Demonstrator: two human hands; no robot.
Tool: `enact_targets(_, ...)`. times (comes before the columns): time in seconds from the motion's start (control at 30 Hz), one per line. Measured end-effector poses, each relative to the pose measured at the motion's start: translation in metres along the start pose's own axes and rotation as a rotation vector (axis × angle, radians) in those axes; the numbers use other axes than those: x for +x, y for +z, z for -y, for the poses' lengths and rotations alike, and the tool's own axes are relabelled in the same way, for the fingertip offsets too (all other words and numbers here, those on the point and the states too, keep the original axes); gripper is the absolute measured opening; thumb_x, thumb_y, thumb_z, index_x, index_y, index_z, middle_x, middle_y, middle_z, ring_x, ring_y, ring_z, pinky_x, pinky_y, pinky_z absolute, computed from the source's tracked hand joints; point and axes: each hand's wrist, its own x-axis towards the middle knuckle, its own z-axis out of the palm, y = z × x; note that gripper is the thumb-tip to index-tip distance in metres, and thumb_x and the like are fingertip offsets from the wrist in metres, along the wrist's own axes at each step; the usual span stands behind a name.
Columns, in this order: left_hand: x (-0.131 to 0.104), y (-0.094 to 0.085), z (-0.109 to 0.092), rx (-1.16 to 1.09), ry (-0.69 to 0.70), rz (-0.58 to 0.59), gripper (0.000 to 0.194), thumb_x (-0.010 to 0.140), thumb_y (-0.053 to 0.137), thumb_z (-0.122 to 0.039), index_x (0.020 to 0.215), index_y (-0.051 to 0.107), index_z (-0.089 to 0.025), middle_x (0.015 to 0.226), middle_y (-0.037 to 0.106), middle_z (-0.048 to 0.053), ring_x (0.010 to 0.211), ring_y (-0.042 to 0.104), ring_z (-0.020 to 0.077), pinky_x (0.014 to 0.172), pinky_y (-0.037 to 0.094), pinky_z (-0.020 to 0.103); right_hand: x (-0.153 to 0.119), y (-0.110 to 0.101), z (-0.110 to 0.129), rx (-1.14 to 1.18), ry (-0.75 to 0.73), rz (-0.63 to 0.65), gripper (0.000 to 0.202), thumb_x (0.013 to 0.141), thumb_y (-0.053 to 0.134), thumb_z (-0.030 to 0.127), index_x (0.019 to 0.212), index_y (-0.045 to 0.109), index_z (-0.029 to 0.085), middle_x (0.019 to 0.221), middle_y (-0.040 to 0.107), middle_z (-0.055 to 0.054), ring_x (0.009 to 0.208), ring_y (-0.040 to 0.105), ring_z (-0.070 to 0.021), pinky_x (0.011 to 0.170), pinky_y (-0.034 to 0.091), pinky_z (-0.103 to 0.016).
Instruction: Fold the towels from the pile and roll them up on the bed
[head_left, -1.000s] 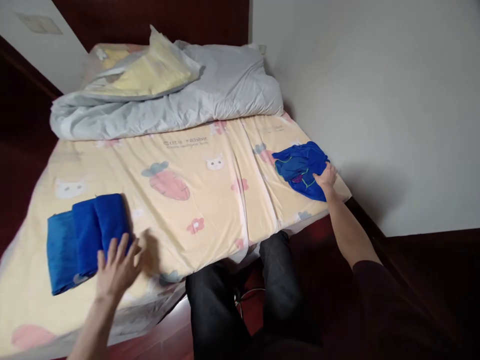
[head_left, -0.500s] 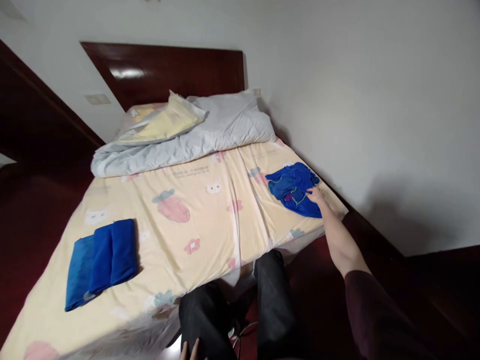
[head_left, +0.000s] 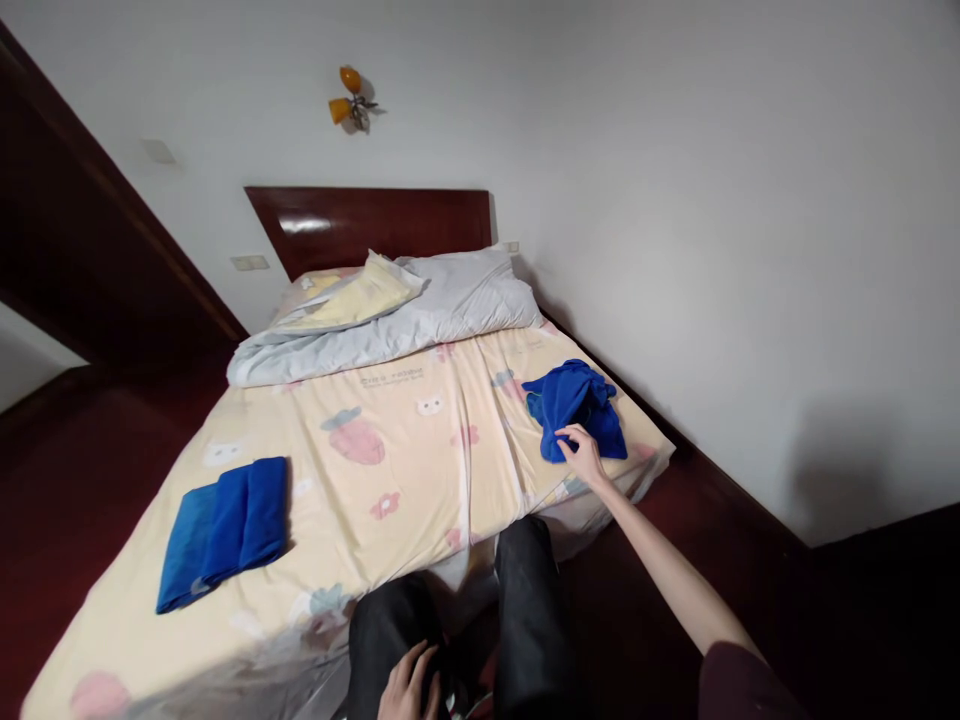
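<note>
At the right side of the bed lies a crumpled blue cloth [head_left: 576, 392] with thin green edging. My right hand [head_left: 582, 452] pinches its near edge between thumb and fingertips. My left hand [head_left: 409, 684] rests on my dark-trousered leg at the bottom of the view, fingers stretched out and holding nothing. Over at the left of the bed are blue cloths [head_left: 225, 530], folded flat and overlapping in a neat row. Both sets of cloth lie on a cream sheet [head_left: 420, 450] printed with strawberries, flowers and white animal faces.
A rolled-back white quilt [head_left: 375, 345] with a pale yellow side [head_left: 367, 295] lies across the head of the bed, before a dark wooden headboard [head_left: 390, 222]. A white wall [head_left: 720, 250] runs close along the right. An orange wall lamp [head_left: 349, 98] hangs above.
My right hand has moved left and nearer, and the crumpled cloth has been drawn into a more bunched shape. More of my left hand shows. The view has tilted upward.
</note>
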Motion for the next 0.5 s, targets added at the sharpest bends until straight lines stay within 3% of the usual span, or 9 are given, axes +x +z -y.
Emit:
enact_targets(0.1,-0.002,0.006,-0.032,-0.094,-0.037,0.111,0.040,0.096,0.055,-0.046,0.122,0.077,-0.025,0.128,0.075,0.012,0.120,0.073,0.0296,0.104,0.061,0.045,-0.051,0.022,0.026,0.148,0.044,0.028,0.023,0.091,0.062,0.035,0.100,0.077,0.020,0.103,0.070,-0.010,0.094,0.069,-0.0224,0.080,0.056,-0.033)
enact_targets(0.23,-0.003,0.006,-0.062,-0.227,-0.099,0.197,0.044,0.101,0.051,-0.047,0.133,0.069,-0.024,0.135,0.070,0.013,0.128,0.068,0.0284,0.111,0.056,0.047,-0.128,0.055,0.064,0.379,0.190,0.172,0.024,0.090,0.069,0.039,0.103,0.078,0.020,0.106,0.067,-0.008,0.092,0.068,-0.0190,0.075,0.056,-0.027)
enact_targets(0.43,-0.004,-0.001,-0.087,-0.430,-0.097,0.086,0.071,0.092,0.069,-0.040,0.156,0.044,-0.025,0.154,0.056,0.015,0.139,0.059,0.0308,0.113,0.054,0.049,-0.243,0.101,0.131,0.677,0.428,0.316,0.025,0.087,0.077,0.040,0.105,0.077,0.022,0.106,0.064,-0.005,0.082,0.068,-0.0145,0.071,0.057,-0.025)
enact_targets(0.5,-0.005,-0.006,-0.091,-0.466,-0.081,0.070,0.071,0.090,0.069,-0.037,0.156,0.045,-0.022,0.152,0.057,0.017,0.138,0.061,0.0311,0.114,0.053,0.049,-0.271,0.112,0.152,0.756,0.467,0.370,0.027,0.086,0.079,0.041,0.105,0.076,0.023,0.107,0.065,-0.005,0.085,0.070,-0.0158,0.074,0.059,-0.026)
